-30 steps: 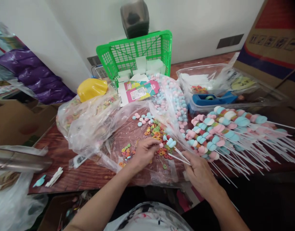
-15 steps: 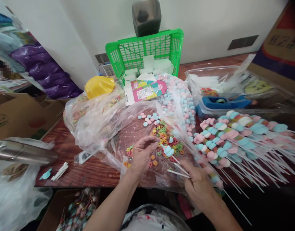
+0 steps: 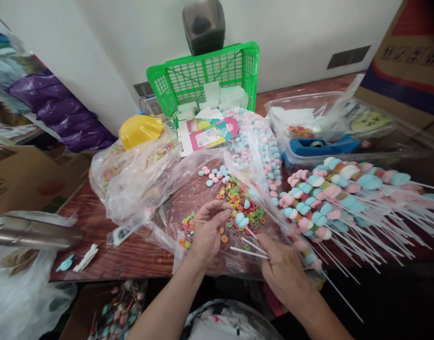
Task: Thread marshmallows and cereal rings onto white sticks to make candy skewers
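Note:
My right hand (image 3: 278, 259) is closed around several white sticks (image 3: 250, 252). One of them carries a blue marshmallow piece (image 3: 241, 220) at its tip. Just left of that tip is my left hand (image 3: 211, 224), its thumb and index finger curled toward each other; whether something small is between them is too small to tell. Under both hands lies clear plastic with colourful cereal rings (image 3: 234, 193) and loose pink and blue marshmallows (image 3: 215, 176). To the right, finished-looking marshmallow skewers (image 3: 340, 189) are piled with their sticks pointing toward the lower right.
A green basket (image 3: 202, 68) with white boxes stands at the back. Bags of cereal (image 3: 131, 160) and marshmallows (image 3: 255, 141) flank the plastic. A blue tape dispenser (image 3: 319, 145) is at the right, a metal flask (image 3: 36, 232) at the left.
The whole view has shifted slightly, moving the table items left. Both hands keep nearly the same pose, and the blue piece on the stick is a little closer to my left fingertips.

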A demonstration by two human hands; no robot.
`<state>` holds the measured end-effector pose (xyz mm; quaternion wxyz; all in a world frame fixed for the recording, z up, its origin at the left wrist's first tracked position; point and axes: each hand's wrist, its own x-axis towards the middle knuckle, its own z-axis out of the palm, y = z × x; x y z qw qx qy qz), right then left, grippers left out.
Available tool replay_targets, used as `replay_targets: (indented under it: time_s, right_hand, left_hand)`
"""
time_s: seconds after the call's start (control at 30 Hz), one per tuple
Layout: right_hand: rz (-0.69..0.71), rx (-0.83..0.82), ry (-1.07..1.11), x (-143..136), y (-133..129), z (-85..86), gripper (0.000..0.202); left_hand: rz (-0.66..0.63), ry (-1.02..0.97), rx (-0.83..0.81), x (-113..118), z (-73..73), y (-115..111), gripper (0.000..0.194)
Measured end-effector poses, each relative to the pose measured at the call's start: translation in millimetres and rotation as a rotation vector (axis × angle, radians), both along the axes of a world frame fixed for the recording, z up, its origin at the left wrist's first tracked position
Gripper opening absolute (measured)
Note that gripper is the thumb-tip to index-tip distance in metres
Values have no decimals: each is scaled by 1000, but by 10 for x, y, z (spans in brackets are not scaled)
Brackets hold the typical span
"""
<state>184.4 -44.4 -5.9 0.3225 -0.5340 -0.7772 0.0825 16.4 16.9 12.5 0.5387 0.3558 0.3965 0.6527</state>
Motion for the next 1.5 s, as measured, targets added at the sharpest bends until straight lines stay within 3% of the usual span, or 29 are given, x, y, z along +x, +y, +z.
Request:
replay_targets:
  time_s: [0.1,0.33,0.57,0.8,0.97,1.13,1.23,1.3,1.43,1.5]
  right_hand:
    - [16,14,78,-37,8,-12,30]
    - [16,-4,46,-33,16,-101,30]
    - [36,-3,83,-64,-5,-34,27]
    - [63,3,126,-56,-7,12,25]
    - [67,-78,199,-90,-30,-65,25]
    - [81,-56,290,-114,7,-137,31]
    - [1,-92,252,4,57,-124,30]
    - [-87,-96,276,119,86,-104,26]
    - [-192,-51,377,274,120,-68,19]
    - [-175,-17,355,299,124,-44,21]
  left_hand:
    - [-13,-199,-115,-26,19,54,34]
    - [-8,-94,-76,-11,63,-47,27]
    - [12,-136,-82,-76,41,-1,33]
    - [-146,-177,-199,-97,19,-32,36]
    - [-239,-223,-241,42,-1,-108,42]
    - [-349,-135,-289,188,-48,-217,50]
    - [-335,70,-178,145,-80,-110,58]
    - [-300,394,-18,67,-112,42,51]
    - [-328,1242,369,-36,-196,285,17]
    - [-357,1424,478,-24,-230,312,18]
